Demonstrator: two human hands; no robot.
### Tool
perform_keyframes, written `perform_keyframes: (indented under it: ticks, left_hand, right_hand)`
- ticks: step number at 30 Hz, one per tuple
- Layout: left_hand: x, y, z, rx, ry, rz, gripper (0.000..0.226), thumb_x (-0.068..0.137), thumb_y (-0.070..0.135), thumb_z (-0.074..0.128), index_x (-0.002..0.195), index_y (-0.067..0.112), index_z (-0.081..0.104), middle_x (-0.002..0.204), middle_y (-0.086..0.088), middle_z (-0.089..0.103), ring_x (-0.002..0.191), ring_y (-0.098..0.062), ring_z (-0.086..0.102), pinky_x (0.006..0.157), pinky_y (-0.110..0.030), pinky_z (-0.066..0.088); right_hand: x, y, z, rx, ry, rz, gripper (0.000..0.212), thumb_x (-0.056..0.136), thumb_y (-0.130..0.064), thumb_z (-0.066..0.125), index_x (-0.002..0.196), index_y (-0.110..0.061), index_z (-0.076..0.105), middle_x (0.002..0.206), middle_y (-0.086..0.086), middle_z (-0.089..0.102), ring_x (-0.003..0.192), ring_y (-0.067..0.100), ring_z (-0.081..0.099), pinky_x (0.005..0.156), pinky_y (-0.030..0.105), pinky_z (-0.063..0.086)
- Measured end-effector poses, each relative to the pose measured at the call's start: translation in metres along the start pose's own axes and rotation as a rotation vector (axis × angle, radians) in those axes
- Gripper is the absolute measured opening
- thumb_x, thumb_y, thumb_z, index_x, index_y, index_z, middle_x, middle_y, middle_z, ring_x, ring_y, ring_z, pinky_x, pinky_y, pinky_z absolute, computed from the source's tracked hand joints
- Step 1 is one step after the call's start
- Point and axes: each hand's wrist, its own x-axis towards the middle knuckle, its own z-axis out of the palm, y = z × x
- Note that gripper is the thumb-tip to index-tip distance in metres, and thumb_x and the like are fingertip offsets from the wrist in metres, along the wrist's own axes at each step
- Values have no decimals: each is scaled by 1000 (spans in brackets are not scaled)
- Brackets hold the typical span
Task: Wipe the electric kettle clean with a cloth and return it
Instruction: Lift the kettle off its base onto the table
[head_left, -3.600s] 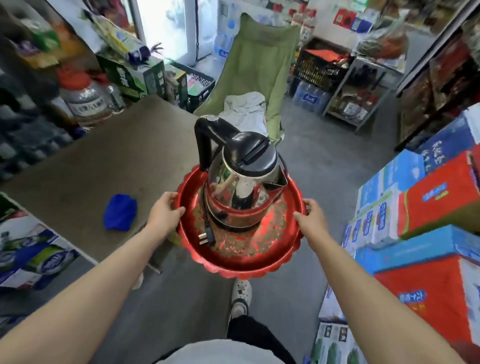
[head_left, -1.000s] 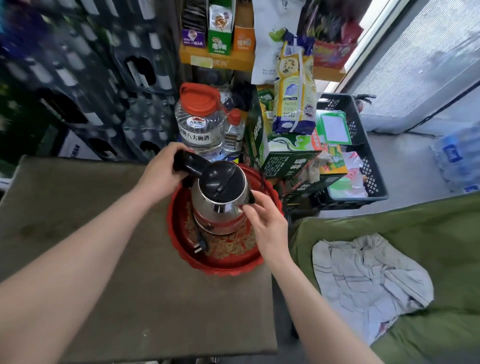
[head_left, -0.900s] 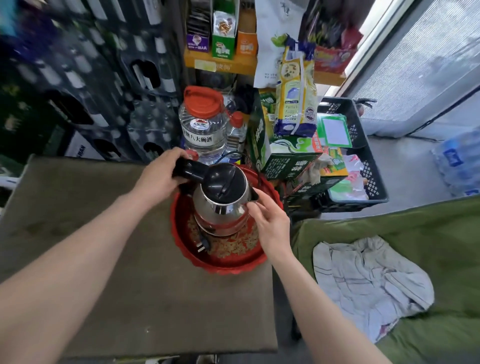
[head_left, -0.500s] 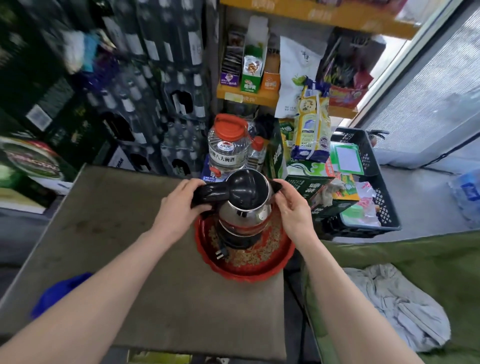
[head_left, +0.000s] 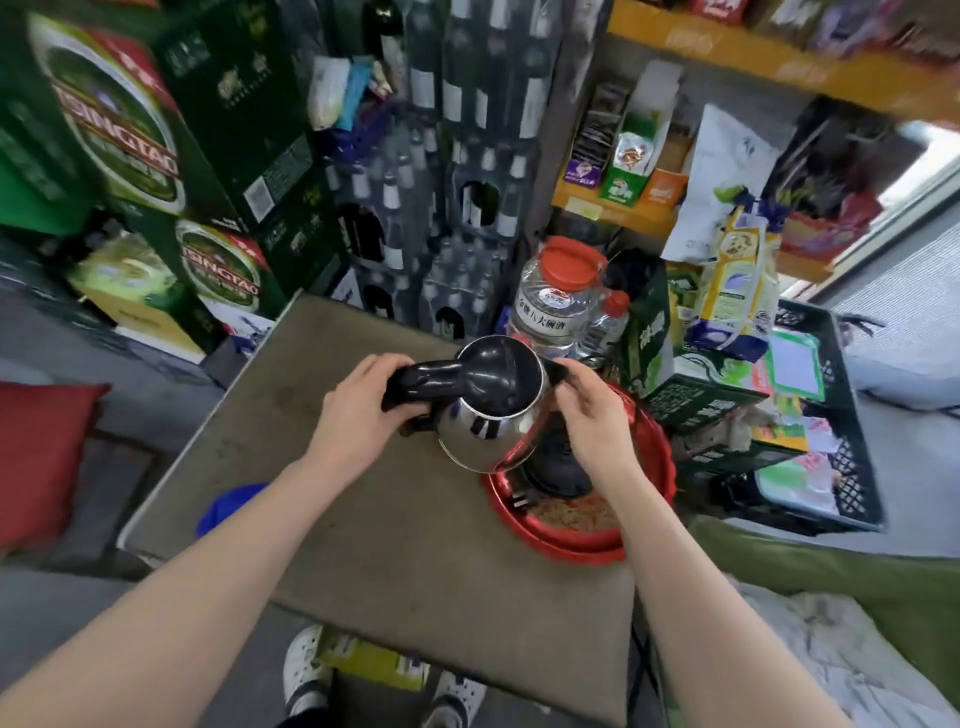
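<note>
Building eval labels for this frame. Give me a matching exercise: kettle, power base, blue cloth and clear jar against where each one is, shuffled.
Things:
1. kettle
2. power base
3. blue cloth
4. clear jar

Places:
A. on the table, near its left edge
B. behind the red tray
C. gripped by the left hand at the handle, with the right hand at the spout side
D. in the red tray

Pairs: 1-C, 2-D, 3-A, 4-B
</note>
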Motion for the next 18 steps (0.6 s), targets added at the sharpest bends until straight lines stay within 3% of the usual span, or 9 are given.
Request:
perform_keyframes:
  ticks: [2, 7, 12, 16, 18]
  left_hand:
    - [-5, -32, -18, 1, 21, -24, 45, 76, 31, 78, 116, 29, 58, 114, 8, 60, 104, -21, 61, 86, -46, 51]
    - [-12, -100, -42, 26, -16, -61, 49, 72, 26, 81, 116, 27, 60, 114, 4, 62, 103, -24, 63, 85, -45, 52]
    - [-17, -144, -39, -16, -102, -60, 50, 72, 25, 81, 117, 25, 61, 116, 5, 61, 106, -21, 62, 83, -37, 48]
    - [-16, -155, -38, -27, -134, 13, 48, 75, 26, 79, 120, 26, 61, 117, 5, 61, 106, -18, 61, 82, -33, 46]
    - [-11, -162, -39, -50, -157, 60, 50, 76, 23, 79, 122, 27, 60, 116, 6, 60, 104, -14, 61, 84, -29, 46]
  right_hand:
    - [-3, -9, 34, -6, -36, 10, 37, 103, -8, 50, 133, -26, 64, 111, -8, 73, 91, 4, 65, 83, 13, 50]
    - [-15, 0, 113, -40, -36, 70, 36, 100, -3, 52, 127, -20, 66, 119, 1, 74, 113, 20, 68, 105, 41, 52]
    - [-27, 21, 154, -80, 19, 155, 40, 97, -3, 52, 111, -38, 67, 107, 2, 77, 103, 28, 70, 99, 54, 53]
    - [-37, 19, 165, -75, 82, 209, 53, 100, -1, 49, 100, -52, 60, 104, -5, 74, 99, 21, 69, 100, 49, 54]
    - [-39, 18, 169, -41, 97, 242, 47, 101, 1, 47, 108, -44, 60, 101, -12, 71, 94, 9, 67, 100, 43, 53]
